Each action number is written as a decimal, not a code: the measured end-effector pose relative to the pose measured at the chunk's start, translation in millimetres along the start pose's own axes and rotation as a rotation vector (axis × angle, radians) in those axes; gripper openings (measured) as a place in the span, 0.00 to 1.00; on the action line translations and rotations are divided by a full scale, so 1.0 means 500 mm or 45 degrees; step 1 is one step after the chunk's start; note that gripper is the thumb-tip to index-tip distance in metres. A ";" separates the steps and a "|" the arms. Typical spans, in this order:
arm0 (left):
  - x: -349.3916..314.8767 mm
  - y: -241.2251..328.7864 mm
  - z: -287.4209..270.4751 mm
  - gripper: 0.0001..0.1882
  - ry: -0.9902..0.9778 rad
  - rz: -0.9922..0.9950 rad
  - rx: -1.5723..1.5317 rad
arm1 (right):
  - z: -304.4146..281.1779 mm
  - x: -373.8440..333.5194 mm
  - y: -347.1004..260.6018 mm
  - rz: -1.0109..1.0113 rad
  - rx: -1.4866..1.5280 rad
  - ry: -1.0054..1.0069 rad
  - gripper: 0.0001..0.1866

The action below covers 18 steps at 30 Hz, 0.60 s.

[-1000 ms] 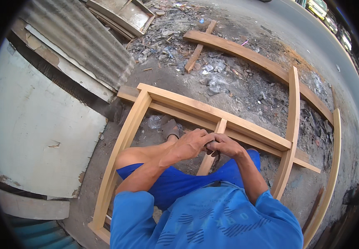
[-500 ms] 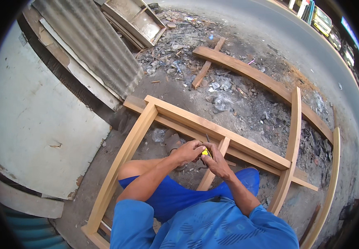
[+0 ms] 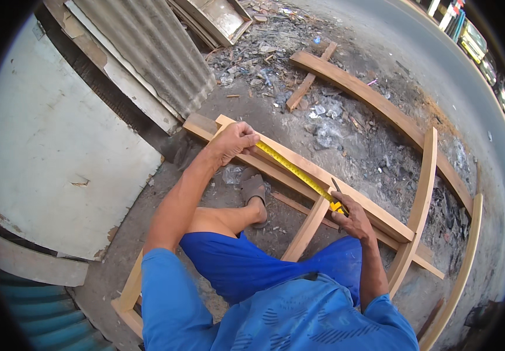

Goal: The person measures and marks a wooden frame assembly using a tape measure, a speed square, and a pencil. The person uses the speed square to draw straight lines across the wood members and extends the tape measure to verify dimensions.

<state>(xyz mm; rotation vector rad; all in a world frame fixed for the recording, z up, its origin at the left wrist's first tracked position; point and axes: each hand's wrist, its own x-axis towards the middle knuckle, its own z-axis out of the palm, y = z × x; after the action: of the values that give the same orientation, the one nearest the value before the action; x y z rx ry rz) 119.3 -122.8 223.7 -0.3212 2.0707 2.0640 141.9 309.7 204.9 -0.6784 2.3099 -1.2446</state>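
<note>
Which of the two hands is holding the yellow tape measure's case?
The right hand, by the short crossbar, holds the case; the left hand instead grips the end of the stretched-out yellow tape.

Roadside workspace: road (image 3: pixel 469 99), wooden frame (image 3: pixel 375 212)

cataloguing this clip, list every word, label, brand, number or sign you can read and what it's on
None can be read clearly.
Long yellow ribbon-like tape measure: markings too small to read.
Blue cloth shirt with dark striped print: any lettering too faint to read.
</note>
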 end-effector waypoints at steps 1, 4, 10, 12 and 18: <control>0.025 0.018 -0.061 0.12 0.145 0.019 0.041 | -0.030 -0.007 0.027 0.067 -0.059 0.036 0.33; 0.082 0.002 -0.212 0.12 0.435 0.054 -0.004 | -0.092 -0.033 0.095 0.172 -0.240 0.104 0.30; 0.223 -0.213 -0.265 0.08 0.439 0.079 -0.032 | -0.035 0.019 0.138 0.300 -0.407 0.141 0.27; 0.259 -0.277 -0.283 0.04 0.448 0.129 0.257 | -0.014 0.067 0.150 0.264 -0.460 0.151 0.26; 0.345 -0.387 -0.345 0.05 0.681 0.275 1.061 | 0.037 0.204 0.174 0.232 -0.594 0.196 0.25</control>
<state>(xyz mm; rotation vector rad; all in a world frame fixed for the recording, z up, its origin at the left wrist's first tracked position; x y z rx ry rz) 12.8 -297.8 -10.9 -0.5505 3.1632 1.0679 53.3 278.2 107.5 -0.5133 2.7523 -0.7001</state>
